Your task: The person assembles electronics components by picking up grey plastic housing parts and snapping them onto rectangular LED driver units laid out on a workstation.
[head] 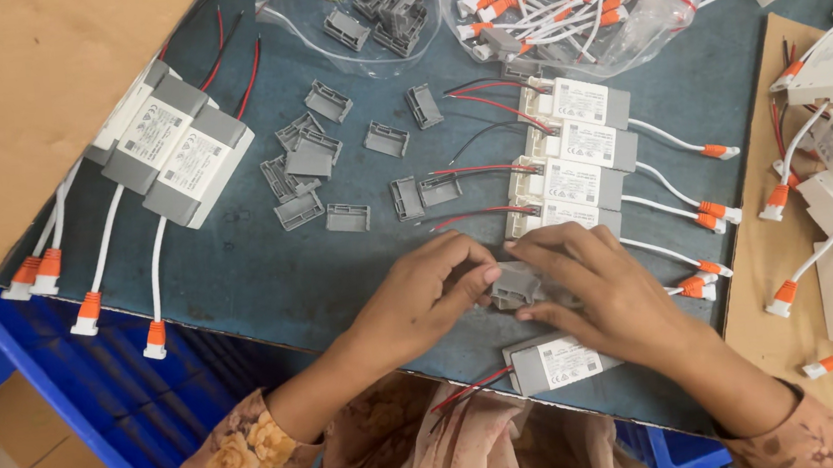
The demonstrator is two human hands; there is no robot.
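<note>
Below, a blue-grey table (270, 277) bears scattered grey caps (348, 217).

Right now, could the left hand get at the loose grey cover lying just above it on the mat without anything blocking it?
Probably yes. The left hand is pinching a grey unit together with the right hand, so it must let go first. The grey cover lies on bare mat just beyond it, nothing between.

Two clear plastic bags lie at the top edge of the worktop (239, 270): the left bag (339, 40) holds grey caps, the right bag (608, 16), with a red zip strip, holds white wires with orange ends. White rectangular labels (580, 154) with dark print sit on the four stacked driver boxes at the centre. Similar white labels (173, 145) are on the grey boxes at left, and one label (568, 361) is on the box near the front edge.
</note>
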